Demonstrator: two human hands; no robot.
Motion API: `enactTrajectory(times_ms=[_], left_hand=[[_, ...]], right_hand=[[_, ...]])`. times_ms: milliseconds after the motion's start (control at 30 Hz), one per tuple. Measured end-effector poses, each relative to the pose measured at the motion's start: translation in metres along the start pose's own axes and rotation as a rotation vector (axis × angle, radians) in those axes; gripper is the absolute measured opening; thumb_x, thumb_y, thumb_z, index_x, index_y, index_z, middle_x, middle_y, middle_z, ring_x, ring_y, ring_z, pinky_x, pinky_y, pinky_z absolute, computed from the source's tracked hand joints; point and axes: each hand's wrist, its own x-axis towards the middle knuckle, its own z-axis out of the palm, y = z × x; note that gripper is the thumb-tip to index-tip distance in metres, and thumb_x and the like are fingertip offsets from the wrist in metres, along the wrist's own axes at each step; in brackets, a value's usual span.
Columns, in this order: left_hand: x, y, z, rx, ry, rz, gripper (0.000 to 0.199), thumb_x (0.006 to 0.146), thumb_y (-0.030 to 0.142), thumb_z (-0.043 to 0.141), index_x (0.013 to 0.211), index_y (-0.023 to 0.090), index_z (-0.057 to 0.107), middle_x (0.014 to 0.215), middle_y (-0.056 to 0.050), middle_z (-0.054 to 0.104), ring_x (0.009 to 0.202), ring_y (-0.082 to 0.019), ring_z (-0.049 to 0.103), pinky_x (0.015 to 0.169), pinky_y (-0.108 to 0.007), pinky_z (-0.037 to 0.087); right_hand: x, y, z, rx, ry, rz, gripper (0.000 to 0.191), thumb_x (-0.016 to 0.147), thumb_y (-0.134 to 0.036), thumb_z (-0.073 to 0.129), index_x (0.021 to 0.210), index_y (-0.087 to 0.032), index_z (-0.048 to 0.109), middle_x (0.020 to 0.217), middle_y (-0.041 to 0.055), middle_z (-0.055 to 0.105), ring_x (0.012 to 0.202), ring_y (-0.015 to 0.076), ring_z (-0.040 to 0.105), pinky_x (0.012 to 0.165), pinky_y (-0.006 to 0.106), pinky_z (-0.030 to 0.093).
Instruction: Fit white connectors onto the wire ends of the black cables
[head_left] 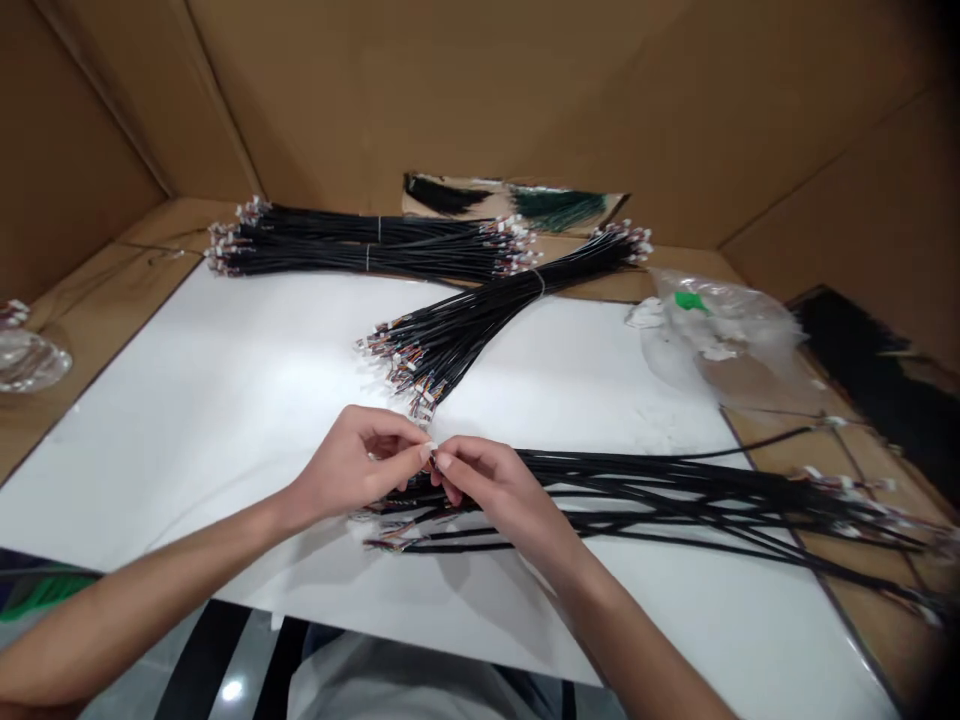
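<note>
Near the middle of the white board, my left hand [367,460] pinches a small white connector [429,449] between thumb and index finger. My right hand [487,480] meets it from the right, thumb and index finger pressed together at the wires just beside the connector. Beneath and right of both hands lie loose black cables [675,490], their ends with thin coloured wires showing left of my right hand. Just beyond my hands rest the colourful wire ends of a tied black cable bundle [495,305], which slants up to the right.
Two tied cable bundles [322,240] lie along the back edge. A clear plastic bag [727,335] with a green patch sits at the right. Another clear plastic item [30,362] is at the far left. Cardboard walls [480,90] enclose the white board [202,370].
</note>
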Motion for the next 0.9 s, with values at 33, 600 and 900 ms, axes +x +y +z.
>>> enactTrajectory(times_ms=[33,600,900], left_hand=[[0.002,0.001,0.003,0.035,0.016,0.039,0.018,0.082,0.018,0.058,0.078,0.008,0.072,0.064,-0.005,0.068,0.049,-0.009,0.057,0.046,-0.018,0.048],[0.047,0.005,0.015,0.556,0.048,0.668,0.020,0.089,0.016,0.051,0.085,0.015,0.071,0.072,-0.006,0.065,0.063,-0.015,0.059,0.056,-0.024,0.042],[0.022,-0.029,0.011,0.296,0.184,0.509,0.015,0.087,0.015,0.058,0.076,0.012,0.068,0.063,-0.005,0.064,0.056,-0.011,0.058,0.052,-0.019,0.048]], right_hand=[[0.001,0.000,-0.001,0.038,0.001,-0.010,0.030,0.083,-0.040,0.062,0.068,-0.014,0.060,0.058,-0.0028,0.049,0.055,0.0097,0.043,0.054,0.023,0.032],[0.010,0.005,-0.011,0.321,0.244,-0.059,0.040,0.072,-0.054,0.065,0.080,-0.018,0.051,0.062,-0.0048,0.039,0.055,0.0085,0.034,0.042,0.017,0.024],[0.012,0.011,0.001,0.335,0.235,-0.001,0.035,0.071,-0.046,0.070,0.076,-0.015,0.053,0.052,-0.0066,0.042,0.048,0.0053,0.030,0.040,0.017,0.017]])
